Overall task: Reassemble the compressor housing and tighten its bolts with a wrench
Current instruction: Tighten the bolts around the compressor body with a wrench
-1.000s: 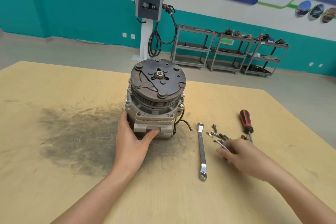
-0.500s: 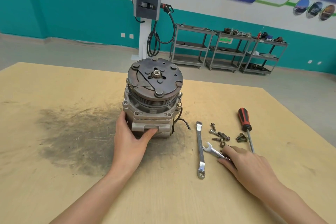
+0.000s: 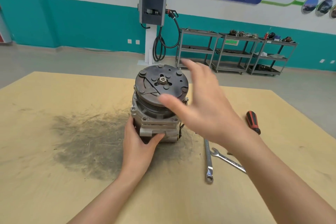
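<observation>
Compressor [image 3: 156, 107]: centre of the frame, standing upright on the table, pulley end up.
Pulley plate [image 3: 161, 82]: dark round disc on top of the compressor, with a nut at its middle.
Housing [image 3: 156, 125]: grey cast metal at the lower part of the compressor, a black wire hanging at its right side.
Left hand [image 3: 139, 143]: lower centre, gripping the base of the housing, thumb across the front face, fingers round the left side.
Right hand [image 3: 203, 103]: centre right, raised in the air beside the pulley plate, fingers spread wide and blurred, holding nothing.
Ring wrench [image 3: 208, 162]: lower right of centre, lying flat on the table, ring end nearest the viewer.
Open-end wrench [image 3: 227, 160]: just right of the ring wrench, lying at a slant, its far end hidden under the right forearm.
Screwdriver [image 3: 252, 122]: right of the frame, red and black handle, flat on the table.
Table [image 3: 54, 187]: pale wooden top with a dark smudge left of the compressor.
Shelving carts [image 3: 234, 52]: upper right, against the teal wall.
</observation>
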`<state>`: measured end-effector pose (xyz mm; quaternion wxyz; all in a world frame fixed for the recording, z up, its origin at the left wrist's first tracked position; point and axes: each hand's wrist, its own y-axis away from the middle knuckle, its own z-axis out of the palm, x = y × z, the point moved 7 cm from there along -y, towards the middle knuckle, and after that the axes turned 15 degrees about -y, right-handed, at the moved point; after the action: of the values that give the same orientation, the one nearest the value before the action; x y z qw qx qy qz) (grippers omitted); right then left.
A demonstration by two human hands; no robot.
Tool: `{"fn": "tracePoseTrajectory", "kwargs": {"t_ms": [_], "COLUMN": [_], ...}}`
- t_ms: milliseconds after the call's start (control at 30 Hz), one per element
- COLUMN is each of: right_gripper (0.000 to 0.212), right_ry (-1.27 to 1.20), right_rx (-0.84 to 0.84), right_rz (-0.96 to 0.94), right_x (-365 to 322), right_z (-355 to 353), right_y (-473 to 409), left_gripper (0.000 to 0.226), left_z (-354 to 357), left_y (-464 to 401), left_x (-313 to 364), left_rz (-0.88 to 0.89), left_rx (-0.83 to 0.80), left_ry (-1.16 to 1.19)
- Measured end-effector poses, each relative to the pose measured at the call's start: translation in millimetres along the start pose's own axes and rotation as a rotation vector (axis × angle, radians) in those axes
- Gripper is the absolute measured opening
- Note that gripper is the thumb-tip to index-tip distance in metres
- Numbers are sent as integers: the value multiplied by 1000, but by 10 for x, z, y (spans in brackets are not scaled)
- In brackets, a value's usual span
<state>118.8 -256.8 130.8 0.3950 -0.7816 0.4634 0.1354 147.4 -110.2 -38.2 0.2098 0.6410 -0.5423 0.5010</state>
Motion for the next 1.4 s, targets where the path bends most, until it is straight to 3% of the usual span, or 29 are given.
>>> {"fn": "tracePoseTrajectory", "kwargs": {"t_ms": [200, 433, 800, 1167, 1300, 1400], "right_gripper": [107, 79, 77, 74, 79, 88], "right_ry": [373, 437, 301, 153, 131, -84], "right_rx": [-134, 0, -227, -523, -555, -469], "right_rz": [69, -10, -197, -388, -390, -331], "right_x": [-220, -160, -96, 157, 185, 171], "right_z": [527, 546, 426, 258, 274, 138], "right_y": [-387, -437, -473, -569, -566, -547], "left_gripper": [85, 77, 116, 126, 125, 125], "left_z": [4, 2, -134, -116, -130, -158], "left_y": [4, 24, 20, 20, 4, -22], "left_x": [25, 16, 102, 31, 20, -6], "left_rz": [-14, -27, 36, 64, 81, 84], "left_rx": [-41, -56, -18, 33, 49, 39], "left_ry": [29, 60, 59, -50, -85, -93]}}
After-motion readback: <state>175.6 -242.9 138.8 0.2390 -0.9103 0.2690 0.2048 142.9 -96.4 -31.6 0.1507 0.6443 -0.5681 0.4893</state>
